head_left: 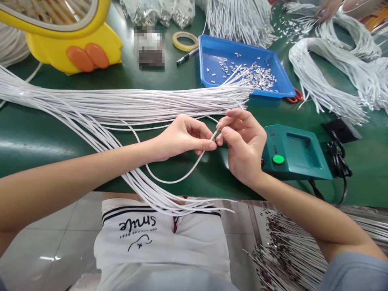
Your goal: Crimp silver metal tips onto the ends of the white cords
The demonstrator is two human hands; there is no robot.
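My left hand (194,135) pinches a white cable (194,167) close to its end, thumb against the fingers. The cable loops down below the hand and back toward the bundle. At its tip a small metal sleeve (215,133) shows between the two hands. My right hand (244,141) has its fingers curled in around that tip, thumb and fingertips at the sleeve; how firmly they grip is partly hidden. Behind both hands lies a thick bundle of white cables (151,101). Several separate cables (145,190) pass beneath my left forearm and hang over the table edge.
A blue tray (209,52) holds many small metal sleeves. Right of my hand stands a green device (294,151) with a bright button and black cords. Yellow tape (176,42), a pen (188,55) and a yellow duck-shaped fan (69,48) lie behind. A co-worker's hand (329,9) shows far right.
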